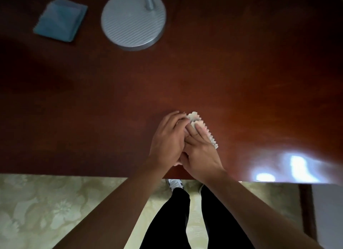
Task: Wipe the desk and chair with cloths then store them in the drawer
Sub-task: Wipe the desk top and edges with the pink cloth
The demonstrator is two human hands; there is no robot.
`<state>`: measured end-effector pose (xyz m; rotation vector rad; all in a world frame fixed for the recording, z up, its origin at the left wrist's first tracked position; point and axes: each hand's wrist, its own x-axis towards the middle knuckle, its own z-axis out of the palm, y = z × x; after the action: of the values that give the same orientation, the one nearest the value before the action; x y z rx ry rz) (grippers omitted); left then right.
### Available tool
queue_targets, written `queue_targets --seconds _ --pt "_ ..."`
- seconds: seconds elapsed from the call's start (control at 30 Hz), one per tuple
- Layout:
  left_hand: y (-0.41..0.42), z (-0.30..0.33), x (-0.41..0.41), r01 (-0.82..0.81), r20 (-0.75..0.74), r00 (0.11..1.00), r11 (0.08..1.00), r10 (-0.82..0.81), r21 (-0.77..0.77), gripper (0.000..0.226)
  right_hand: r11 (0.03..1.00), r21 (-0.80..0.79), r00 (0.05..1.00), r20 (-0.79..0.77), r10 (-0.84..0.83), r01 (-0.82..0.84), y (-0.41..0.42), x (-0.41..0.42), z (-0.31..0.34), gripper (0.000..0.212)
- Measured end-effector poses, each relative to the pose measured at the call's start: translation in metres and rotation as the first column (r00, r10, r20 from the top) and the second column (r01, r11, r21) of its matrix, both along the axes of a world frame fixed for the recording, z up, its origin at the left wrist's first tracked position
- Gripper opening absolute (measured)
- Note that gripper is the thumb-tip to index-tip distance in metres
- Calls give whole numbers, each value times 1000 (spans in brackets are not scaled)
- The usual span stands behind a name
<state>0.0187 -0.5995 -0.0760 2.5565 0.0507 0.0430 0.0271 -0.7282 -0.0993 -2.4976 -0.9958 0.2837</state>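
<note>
A small white cloth (209, 135) with zigzag edges lies folded on the dark red-brown desk (185, 78), near its front edge. Both my hands are on it, side by side. My left hand (167, 139) covers its left part with the fingers curled over the cloth's far edge. My right hand (199, 152) lies flat on it with straight fingers pressing down. Most of the cloth is hidden under the hands. A folded blue cloth (60, 19) lies at the far left of the desk, away from both hands.
A round grey lamp base (132, 20) with its stem stands at the back of the desk, right of the blue cloth. Below the desk's front edge I see pale patterned carpet (46, 208), my black trousers and a shoe. A desk leg (306, 211) is at the lower right.
</note>
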Motion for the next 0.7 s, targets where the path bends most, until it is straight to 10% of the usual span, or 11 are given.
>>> queue_targets --seconds 0.7 --pt "-276 -4 142 353 47 934 935 -354 38 38 811 16 804 115 -583 585 -276 111 -6 47"
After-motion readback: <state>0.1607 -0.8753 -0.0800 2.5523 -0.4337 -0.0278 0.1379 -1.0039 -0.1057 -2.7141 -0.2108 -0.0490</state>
